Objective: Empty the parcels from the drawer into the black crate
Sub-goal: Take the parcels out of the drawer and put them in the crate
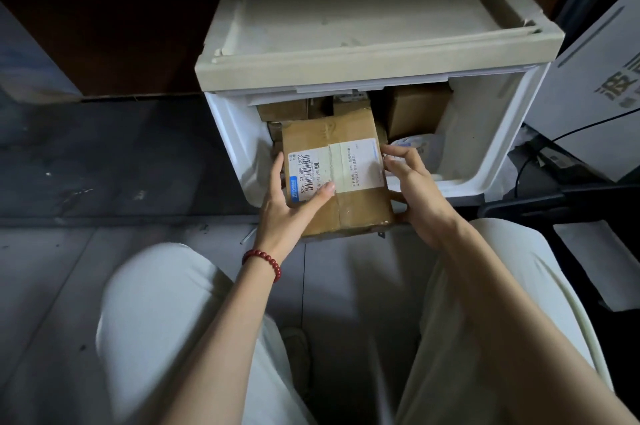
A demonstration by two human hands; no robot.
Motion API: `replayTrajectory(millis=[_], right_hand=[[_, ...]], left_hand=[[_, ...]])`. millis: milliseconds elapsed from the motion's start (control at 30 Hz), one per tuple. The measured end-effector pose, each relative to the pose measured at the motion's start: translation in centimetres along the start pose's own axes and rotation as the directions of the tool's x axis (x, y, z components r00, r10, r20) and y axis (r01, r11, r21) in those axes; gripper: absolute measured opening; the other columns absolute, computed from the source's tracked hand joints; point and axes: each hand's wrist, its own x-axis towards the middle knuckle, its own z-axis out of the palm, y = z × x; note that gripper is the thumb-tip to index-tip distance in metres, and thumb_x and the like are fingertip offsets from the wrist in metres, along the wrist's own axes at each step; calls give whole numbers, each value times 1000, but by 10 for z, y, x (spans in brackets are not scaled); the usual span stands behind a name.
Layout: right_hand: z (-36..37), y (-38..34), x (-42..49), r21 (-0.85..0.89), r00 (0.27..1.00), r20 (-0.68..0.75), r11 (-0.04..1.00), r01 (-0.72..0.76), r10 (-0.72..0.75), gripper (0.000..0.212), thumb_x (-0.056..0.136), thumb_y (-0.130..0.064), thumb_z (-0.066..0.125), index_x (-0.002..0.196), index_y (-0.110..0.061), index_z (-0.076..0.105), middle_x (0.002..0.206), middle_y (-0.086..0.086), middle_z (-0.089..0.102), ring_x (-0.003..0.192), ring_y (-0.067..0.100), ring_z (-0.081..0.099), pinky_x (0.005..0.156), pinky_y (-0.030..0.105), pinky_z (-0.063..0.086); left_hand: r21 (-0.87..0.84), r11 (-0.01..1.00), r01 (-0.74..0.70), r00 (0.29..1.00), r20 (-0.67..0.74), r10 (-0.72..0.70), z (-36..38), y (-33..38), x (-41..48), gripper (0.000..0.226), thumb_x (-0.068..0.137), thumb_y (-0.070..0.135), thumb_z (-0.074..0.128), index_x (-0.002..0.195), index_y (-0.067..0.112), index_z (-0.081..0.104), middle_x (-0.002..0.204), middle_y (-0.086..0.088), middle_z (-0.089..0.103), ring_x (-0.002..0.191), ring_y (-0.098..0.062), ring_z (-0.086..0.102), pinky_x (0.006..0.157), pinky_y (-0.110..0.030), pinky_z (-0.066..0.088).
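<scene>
A white plastic drawer [228, 133] stands pulled open from a beige cabinet [363, 16] in front of me. A brown cardboard parcel [346, 213] with a white shipping label sits tilted over the drawer's front edge. My left hand [287, 206] grips its left side, thumb on the label. My right hand [412, 189] holds its right side, fingertips at the label's edge. Several more cardboard parcels [419, 116] and a white bag [420, 144] lie deeper in the drawer. No black crate is in view.
A large white box with dark lettering [595, 95] stands at the right, with black cables [526, 165] in front of it. My knees in pale trousers [156, 320] fill the lower view. The floor is grey tile; the left side is dark.
</scene>
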Motion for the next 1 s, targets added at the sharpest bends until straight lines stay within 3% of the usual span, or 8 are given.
replayTrajectory(millis=[67, 133, 300, 433, 533, 733, 867, 1000], right_hand=[[1, 2, -2, -12, 1000, 29, 1000, 7, -6, 25, 104, -20, 37, 120, -30, 53, 128, 0, 56, 120, 22, 54, 101, 47, 44], [3, 5, -4, -31, 998, 56, 999, 14, -12, 31, 104, -13, 36, 123, -32, 52, 128, -3, 56, 121, 21, 54, 93, 43, 47], [6, 7, -5, -55, 995, 95, 998, 36, -30, 38, 103, -9, 36, 127, -36, 47, 128, -11, 54, 119, 18, 55, 66, 26, 50], [4, 11, -12, -39, 978, 203, 997, 68, -59, 45, 98, -3, 49, 125, -38, 53, 131, -7, 49, 111, 17, 57, 64, 33, 57], [4, 12, -16, -31, 961, 261, 994, 104, -92, 54, 90, 10, 55, 122, -34, 54, 126, -7, 47, 100, 13, 59, 60, 25, 55], [8, 15, -18, -68, 966, 188, 979, 191, -175, 63, 78, 28, 53, 117, -22, 51, 127, -2, 49, 116, 25, 55, 77, 26, 56], [2, 13, -11, 28, 989, 81, 992, 125, -127, 66, 83, 23, 51, 135, -17, 42, 135, 2, 49, 121, 26, 53, 86, 33, 53], [1, 15, -8, 79, 996, 42, 994, 69, -73, 73, 84, 23, 50, 141, -19, 37, 121, -9, 49, 123, 25, 50, 94, 46, 50]], left_hand=[[15, 1000, 7, 999, -32, -6, -1, -2, -2, 97, 61, 67, 73, 138, 41, 20, 120, 22, 53, 105, 1, 51, 83, -20, 42], [15, 1000, 10, 998, -57, -10, -4, -3, -3, 94, 57, 64, 73, 131, 39, 22, 108, 29, 50, 95, 10, 48, 70, -11, 37], [-1, 1000, 16, 999, -48, -16, -12, -4, -5, 93, 54, 66, 77, 128, 40, 28, 116, 26, 49, 107, 4, 48, 73, -13, 36], [7, 998, 57, 996, -71, -57, -19, -4, -3, 87, 48, 74, 74, 122, 45, 39, 106, 32, 47, 97, 13, 45, 68, -10, 34], [54, 995, 82, 996, -35, -80, -19, -6, -1, 89, 45, 78, 70, 121, 43, 41, 99, 33, 47, 90, 12, 44, 64, -14, 35], [142, 986, 88, 996, 7, -90, -15, -10, -2, 117, 40, 75, 76, 141, 34, 33, 118, 20, 51, 101, -1, 45, 68, -13, 32], [147, 988, 51, 998, -36, -46, -12, -9, -6, 116, 42, 67, 78, 143, 35, 31, 137, 15, 41, 121, -7, 38, 94, -31, 37], [171, 982, -78, 996, -38, 86, -14, -6, -5, 97, 52, 58, 81, 137, 33, 41, 138, 11, 43, 123, -7, 43, 93, -30, 41]])
